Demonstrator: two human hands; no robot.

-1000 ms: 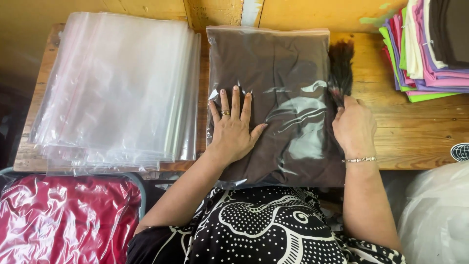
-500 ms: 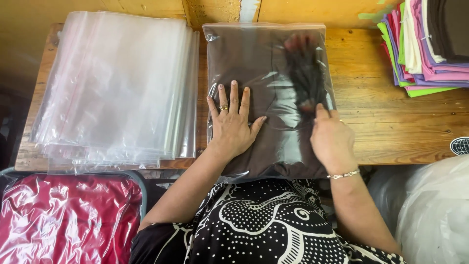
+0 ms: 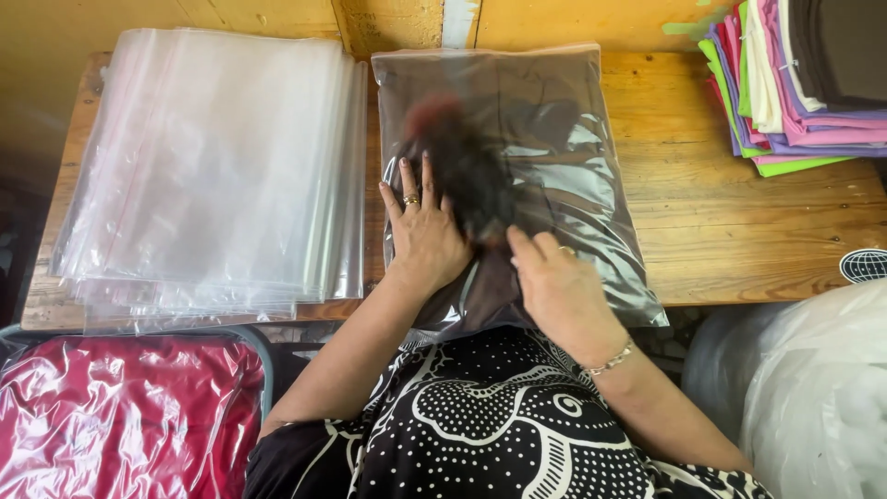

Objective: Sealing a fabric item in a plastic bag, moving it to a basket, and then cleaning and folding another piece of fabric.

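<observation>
A clear plastic bag point(image 3: 573, 120) with a folded dark brown garment inside lies on the wooden table point(image 3: 739, 231) in front of me. My left hand point(image 3: 420, 231) rests flat on the bag's left part, fingers spread, a ring on one finger. Beside it, my right hand point(image 3: 554, 286) presses on the bag's near middle, with a bracelet on the wrist. Neither hand holds anything. A dark blurred tuft point(image 3: 462, 157) hangs in front of the camera over the bag and hides part of it.
A thick stack of empty clear bags point(image 3: 212, 166) lies on the table's left half. Folded garments in several colours point(image 3: 804, 83) are piled at the far right. Below the table's edge are a bagged red garment point(image 3: 120, 416) at left and a white plastic sack point(image 3: 813, 397) at right.
My right hand has slid left across the bag, from its right edge to the near middle. The dark blurred tuft has swung left. My left hand has stayed flat in place.
</observation>
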